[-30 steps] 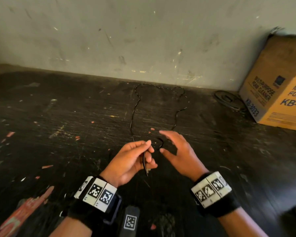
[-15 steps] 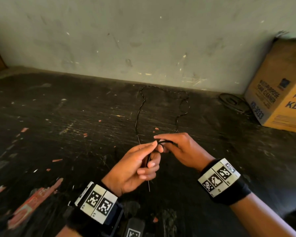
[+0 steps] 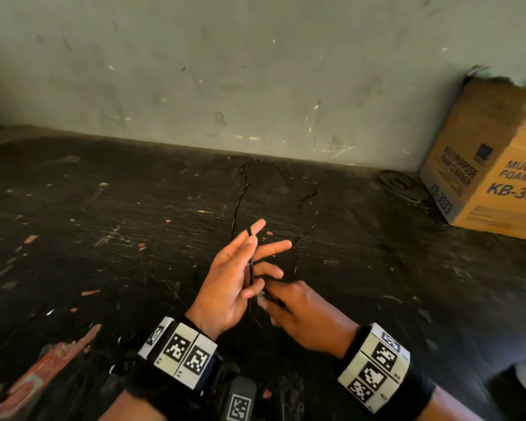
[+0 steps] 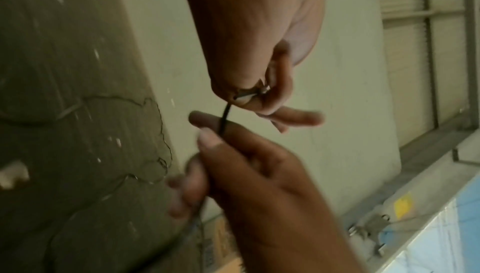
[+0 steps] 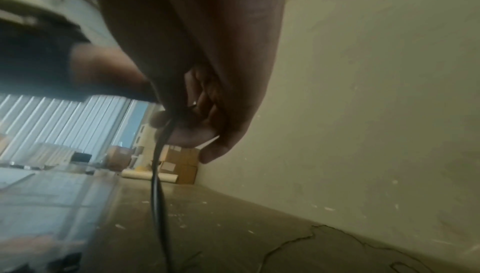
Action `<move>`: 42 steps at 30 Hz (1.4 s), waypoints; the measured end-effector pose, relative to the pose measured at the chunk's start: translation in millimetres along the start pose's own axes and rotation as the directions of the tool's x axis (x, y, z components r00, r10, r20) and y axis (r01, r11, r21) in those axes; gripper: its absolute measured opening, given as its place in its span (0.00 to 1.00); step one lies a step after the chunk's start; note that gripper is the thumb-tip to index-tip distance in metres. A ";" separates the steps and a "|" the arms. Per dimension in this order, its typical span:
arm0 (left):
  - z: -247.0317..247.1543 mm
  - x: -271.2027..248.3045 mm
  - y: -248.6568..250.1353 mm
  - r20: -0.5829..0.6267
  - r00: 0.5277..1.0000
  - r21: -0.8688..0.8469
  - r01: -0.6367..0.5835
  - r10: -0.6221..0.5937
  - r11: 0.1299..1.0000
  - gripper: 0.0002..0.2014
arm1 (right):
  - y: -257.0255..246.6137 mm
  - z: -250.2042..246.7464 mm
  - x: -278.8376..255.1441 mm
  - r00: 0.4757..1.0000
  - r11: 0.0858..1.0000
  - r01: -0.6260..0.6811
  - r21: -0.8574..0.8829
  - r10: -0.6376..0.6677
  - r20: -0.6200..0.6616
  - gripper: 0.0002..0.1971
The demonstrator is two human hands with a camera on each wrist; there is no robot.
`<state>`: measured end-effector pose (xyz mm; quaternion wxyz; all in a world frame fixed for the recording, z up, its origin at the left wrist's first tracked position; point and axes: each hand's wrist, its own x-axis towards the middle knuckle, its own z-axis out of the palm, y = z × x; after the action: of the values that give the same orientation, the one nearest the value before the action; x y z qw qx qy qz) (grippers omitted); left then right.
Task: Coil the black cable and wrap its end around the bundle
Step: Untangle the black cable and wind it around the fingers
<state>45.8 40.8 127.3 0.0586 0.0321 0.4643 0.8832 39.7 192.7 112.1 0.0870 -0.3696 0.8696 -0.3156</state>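
Two hands are meeting over the counter [image 3: 104, 238]: the left hand [image 3: 234, 278], fingers spread, is carrying the black cable [image 3: 251, 270] along its palm, the right hand [image 3: 298, 311] is pinching the near end, and the slack is trailing away toward the wall.

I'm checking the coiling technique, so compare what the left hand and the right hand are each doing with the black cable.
The left hand is spread, fingers extended, with the black cable passing along its palm and over its fingers; the right hand is curled, pinching the cable near its metal-tipped end. The left hand is palm up, the right shows its back. Both touch the same cable above the dark tabletop, where the rest lies loose.
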 end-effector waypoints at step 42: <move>-15.1 -13.7 -25.6 0.359 0.878 0.523 0.093 -0.318 0.847 0.23 | -36.0 -194.3 5.5 0.993 0.997 0.001 -0.077 0.008 0.118 0.13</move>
<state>59.7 41.0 97.6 0.2466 0.1894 0.6485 0.6948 -17.8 264.0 287.3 0.1247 -0.3894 0.8750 -0.2592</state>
